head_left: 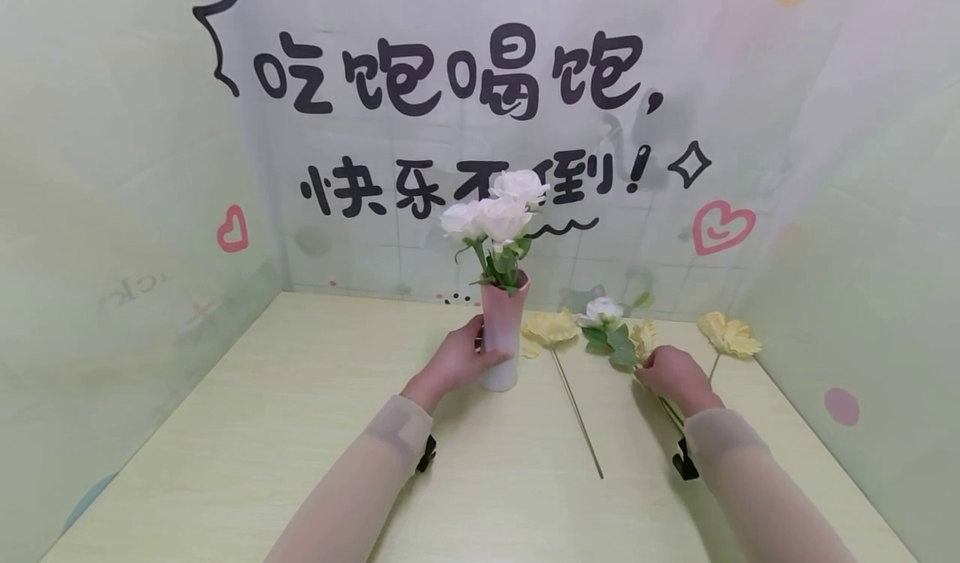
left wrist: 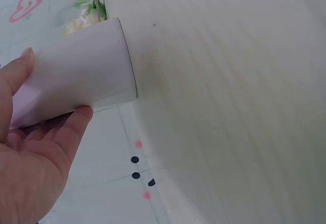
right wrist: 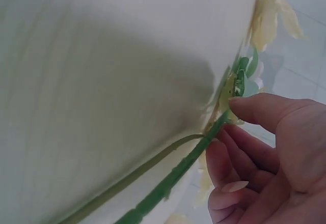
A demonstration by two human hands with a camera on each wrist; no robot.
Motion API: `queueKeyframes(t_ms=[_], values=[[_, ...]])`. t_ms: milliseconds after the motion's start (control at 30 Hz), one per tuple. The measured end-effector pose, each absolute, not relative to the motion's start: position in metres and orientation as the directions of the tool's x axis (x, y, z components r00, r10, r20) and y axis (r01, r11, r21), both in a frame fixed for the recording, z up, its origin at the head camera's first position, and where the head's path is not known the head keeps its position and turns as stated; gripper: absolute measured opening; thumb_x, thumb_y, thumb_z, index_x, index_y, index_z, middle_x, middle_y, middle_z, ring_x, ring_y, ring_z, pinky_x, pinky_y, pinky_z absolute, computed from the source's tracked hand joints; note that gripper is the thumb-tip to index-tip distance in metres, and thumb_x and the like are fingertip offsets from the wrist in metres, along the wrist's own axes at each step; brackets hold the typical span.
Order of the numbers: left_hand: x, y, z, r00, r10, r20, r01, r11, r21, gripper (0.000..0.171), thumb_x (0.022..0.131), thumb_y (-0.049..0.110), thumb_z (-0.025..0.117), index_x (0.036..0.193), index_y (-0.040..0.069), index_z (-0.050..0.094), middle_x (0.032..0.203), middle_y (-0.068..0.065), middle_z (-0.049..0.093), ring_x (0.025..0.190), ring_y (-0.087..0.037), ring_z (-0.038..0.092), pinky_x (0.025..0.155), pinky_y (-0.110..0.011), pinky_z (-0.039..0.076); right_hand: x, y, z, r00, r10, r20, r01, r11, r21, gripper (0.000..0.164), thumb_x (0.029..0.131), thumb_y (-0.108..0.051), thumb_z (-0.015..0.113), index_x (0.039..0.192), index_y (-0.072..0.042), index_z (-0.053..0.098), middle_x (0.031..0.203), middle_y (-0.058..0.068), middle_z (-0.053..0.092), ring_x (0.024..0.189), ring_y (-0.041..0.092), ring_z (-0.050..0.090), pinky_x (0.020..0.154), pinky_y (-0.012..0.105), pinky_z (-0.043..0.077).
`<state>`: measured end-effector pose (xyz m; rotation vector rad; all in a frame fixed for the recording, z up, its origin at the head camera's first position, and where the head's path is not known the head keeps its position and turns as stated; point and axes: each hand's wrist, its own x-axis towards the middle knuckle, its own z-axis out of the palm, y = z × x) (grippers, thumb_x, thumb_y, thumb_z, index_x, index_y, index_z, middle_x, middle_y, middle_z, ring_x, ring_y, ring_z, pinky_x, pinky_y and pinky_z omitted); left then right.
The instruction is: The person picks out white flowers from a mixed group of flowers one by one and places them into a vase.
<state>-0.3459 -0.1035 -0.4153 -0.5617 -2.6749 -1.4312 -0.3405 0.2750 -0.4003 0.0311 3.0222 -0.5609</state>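
Observation:
A tall vase (head_left: 504, 329), pink at the top and pale below, stands upright and holds several white flowers (head_left: 504, 213). My left hand (head_left: 461, 356) grips the vase's lower half, thumb on one side and fingers on the other; the left wrist view shows the pale vase wall (left wrist: 86, 71) between them. At the right, my right hand (head_left: 678, 377) pinches the green stem (right wrist: 188, 160) of a white flower (head_left: 602, 311) close below its leaves. A thinner brownish stem (right wrist: 132, 175) runs alongside, from a yellow flower (head_left: 643, 339) partly behind the fingers.
Between the hands a yellow flower (head_left: 551, 327) lies with its long stem toward the front of the wooden table (head_left: 247, 429). Another yellow flower (head_left: 729, 334) lies beyond my right hand, near the right edge. Printed sheets (head_left: 360, 254) enclose the back and sides.

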Motion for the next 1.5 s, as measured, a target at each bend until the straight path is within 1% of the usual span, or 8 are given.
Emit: queueKeyframes(t_ms=[333, 500, 600, 667, 833, 1100, 1300, 1500], values=[[-0.348, -0.103, -0.418, -0.929, 0.291, 0.228, 0.351, 0.501, 0.791, 0.073, 0.103, 0.029, 0.079, 0.160, -0.003, 0.047, 0.149, -0.025, 0.067, 0.137, -0.040, 0.068, 0.113, -0.053, 0.059, -0.341, 0.274, -0.406, -0.998, 0.006, -0.055, 0.026, 0.934, -0.357, 0.016, 0.095, -0.019, 0.072, 0.095, -0.003, 0.074, 0.088, 0.008, 0.070, 0.078, 0.023, 0.059, 0.070, 0.036, 0.049], [-0.348, -0.103, -0.418, -0.929, 0.290, 0.230, 0.352, 0.504, 0.789, 0.073, 0.103, 0.029, 0.079, 0.160, -0.003, 0.047, 0.149, -0.025, 0.067, 0.136, -0.040, 0.068, 0.112, -0.053, 0.059, -0.340, 0.273, -0.407, -0.999, 0.000, -0.054, 0.022, 0.917, -0.398, 0.025, 0.098, -0.020, 0.068, 0.076, -0.011, 0.061, 0.069, -0.001, 0.050, 0.067, 0.018, 0.048, 0.065, 0.032, 0.041], [-0.348, -0.103, -0.418, -0.930, 0.289, 0.227, 0.350, 0.506, 0.789, 0.073, 0.103, 0.029, 0.079, 0.160, -0.003, 0.047, 0.149, -0.024, 0.067, 0.136, -0.040, 0.068, 0.113, -0.053, 0.059, -0.339, 0.273, -0.407, -0.998, 0.003, -0.055, 0.026, 0.909, -0.416, 0.030, 0.098, -0.020, 0.068, 0.072, -0.014, 0.055, 0.066, -0.003, 0.043, 0.065, 0.017, 0.045, 0.064, 0.032, 0.039], [-0.348, -0.102, -0.418, -0.930, 0.289, 0.226, 0.349, 0.506, 0.789, 0.073, 0.103, 0.029, 0.079, 0.160, -0.003, 0.047, 0.149, -0.024, 0.067, 0.137, -0.040, 0.068, 0.113, -0.053, 0.059, -0.339, 0.272, -0.407, -0.999, 0.004, -0.046, 0.023, 0.909, -0.416, 0.026, 0.099, -0.020, 0.068, 0.076, -0.011, 0.060, 0.069, -0.001, 0.051, 0.067, 0.017, 0.048, 0.064, 0.032, 0.042], [-0.349, -0.102, -0.418, -0.932, 0.286, 0.223, 0.345, 0.508, 0.789, 0.072, 0.103, 0.030, 0.079, 0.160, -0.002, 0.047, 0.150, -0.024, 0.067, 0.137, -0.040, 0.067, 0.113, -0.053, 0.059, -0.338, 0.269, -0.405, -1.000, -0.010, -0.013, -0.004, 0.915, -0.403, 0.020, 0.101, -0.020, 0.068, 0.099, -0.001, 0.073, 0.093, 0.010, 0.071, 0.080, 0.023, 0.060, 0.072, 0.036, 0.051], [-0.348, -0.103, -0.418, -0.933, 0.285, 0.221, 0.343, 0.514, 0.786, 0.073, 0.104, 0.030, 0.079, 0.161, -0.002, 0.046, 0.151, -0.024, 0.066, 0.138, -0.040, 0.067, 0.114, -0.053, 0.059, -0.336, 0.260, -0.400, -0.999, -0.029, 0.014, -0.032, 0.902, -0.430, 0.020, 0.104, -0.023, 0.067, 0.098, -0.004, 0.068, 0.083, 0.007, 0.066, 0.072, 0.020, 0.061, 0.070, 0.037, 0.051], [-0.348, -0.103, -0.418, -0.933, 0.284, 0.220, 0.342, 0.517, 0.784, 0.074, 0.104, 0.031, 0.078, 0.161, -0.002, 0.046, 0.151, -0.024, 0.066, 0.138, -0.040, 0.067, 0.113, -0.053, 0.059, -0.331, 0.253, -0.389, -0.997, -0.006, 0.082, -0.042, 0.892, -0.450, 0.024, 0.106, -0.023, 0.066, 0.108, 0.000, 0.070, 0.097, 0.014, 0.073, 0.084, 0.026, 0.064, 0.078, 0.044, 0.055], [-0.347, -0.103, -0.417, -0.933, 0.285, 0.218, 0.341, 0.515, 0.787, 0.074, 0.104, 0.031, 0.079, 0.161, -0.002, 0.046, 0.152, -0.024, 0.065, 0.139, -0.040, 0.066, 0.114, -0.053, 0.058, -0.327, 0.246, -0.381, -0.988, 0.018, 0.153, -0.065, 0.853, -0.518, 0.025, 0.108, -0.024, 0.063, 0.113, 0.000, 0.069, 0.101, 0.016, 0.074, 0.089, 0.029, 0.068, 0.075, 0.041, 0.053]])
